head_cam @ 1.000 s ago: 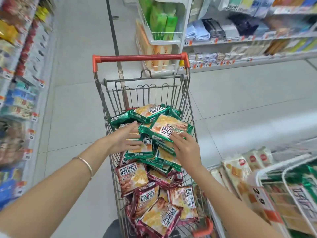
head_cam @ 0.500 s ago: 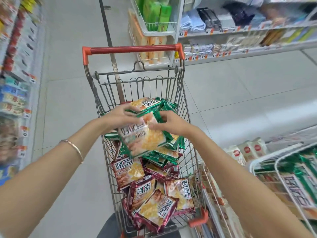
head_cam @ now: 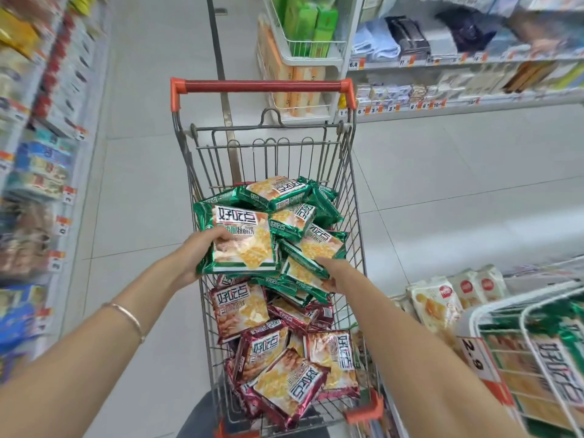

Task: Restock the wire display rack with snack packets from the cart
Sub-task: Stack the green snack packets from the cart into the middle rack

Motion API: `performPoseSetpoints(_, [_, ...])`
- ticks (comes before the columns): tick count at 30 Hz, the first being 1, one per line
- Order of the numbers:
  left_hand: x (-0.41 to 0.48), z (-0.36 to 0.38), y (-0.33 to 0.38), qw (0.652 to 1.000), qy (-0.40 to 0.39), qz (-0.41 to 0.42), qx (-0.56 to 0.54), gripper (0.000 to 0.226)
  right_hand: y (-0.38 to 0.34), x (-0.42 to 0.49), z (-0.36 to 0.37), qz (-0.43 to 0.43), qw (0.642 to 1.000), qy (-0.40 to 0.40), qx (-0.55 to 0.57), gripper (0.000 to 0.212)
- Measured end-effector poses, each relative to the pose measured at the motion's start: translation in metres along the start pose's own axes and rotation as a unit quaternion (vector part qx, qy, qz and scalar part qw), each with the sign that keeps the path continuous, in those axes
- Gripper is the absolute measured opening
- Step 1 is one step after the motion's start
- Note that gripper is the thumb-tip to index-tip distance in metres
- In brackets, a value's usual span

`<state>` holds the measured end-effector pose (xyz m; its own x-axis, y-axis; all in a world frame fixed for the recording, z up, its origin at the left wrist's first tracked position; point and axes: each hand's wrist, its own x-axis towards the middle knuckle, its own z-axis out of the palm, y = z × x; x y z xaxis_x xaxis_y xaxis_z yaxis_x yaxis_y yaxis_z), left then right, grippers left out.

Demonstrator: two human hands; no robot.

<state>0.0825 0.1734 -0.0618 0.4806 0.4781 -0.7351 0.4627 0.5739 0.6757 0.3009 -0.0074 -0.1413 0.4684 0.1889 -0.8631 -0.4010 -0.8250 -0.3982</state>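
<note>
A metal shopping cart [head_cam: 265,86] with a red handle stands in front of me, filled with snack packets: green ones [head_cam: 278,192] piled at the far end, dark red ones [head_cam: 240,308] at the near end. My left hand [head_cam: 192,257] grips a green packet [head_cam: 243,241], or a small stack of them, by its left edge, lifted above the pile. My right hand [head_cam: 335,273] reaches into the green pile, its fingers tucked under another green packet [head_cam: 316,248]. The white wire display rack [head_cam: 521,314] with green packets in it sits at the lower right.
Cream-coloured packets [head_cam: 442,298] and a red price tag [head_cam: 477,358] lie beside the rack. Stocked shelves [head_cam: 41,172] line the left aisle side. More shelving [head_cam: 442,64] and a white wire basket stand [head_cam: 309,55] are behind the cart. Grey tiled floor [head_cam: 442,172] lies to the right.
My left hand has taken over the lifted green packet and holds it alone. My right hand has let go and dropped back into the green pile at the right.
</note>
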Motion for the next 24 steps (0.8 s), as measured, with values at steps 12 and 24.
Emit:
performPoseSetpoints(12, [-0.03, 0.006, -0.012, 0.994, 0.034, 0.034, -0.096, 0.005, -0.015, -0.011, 0.0, -0.016, 0.987, -0.061, 0.151, 0.041])
performPoseSetpoints(24, [-0.065, 0.05, -0.02, 0.997, 0.042, 0.03, -0.057, 0.053, 0.005, -0.102, -0.077, -0.248, 0.924, -0.226, 0.182, 0.023])
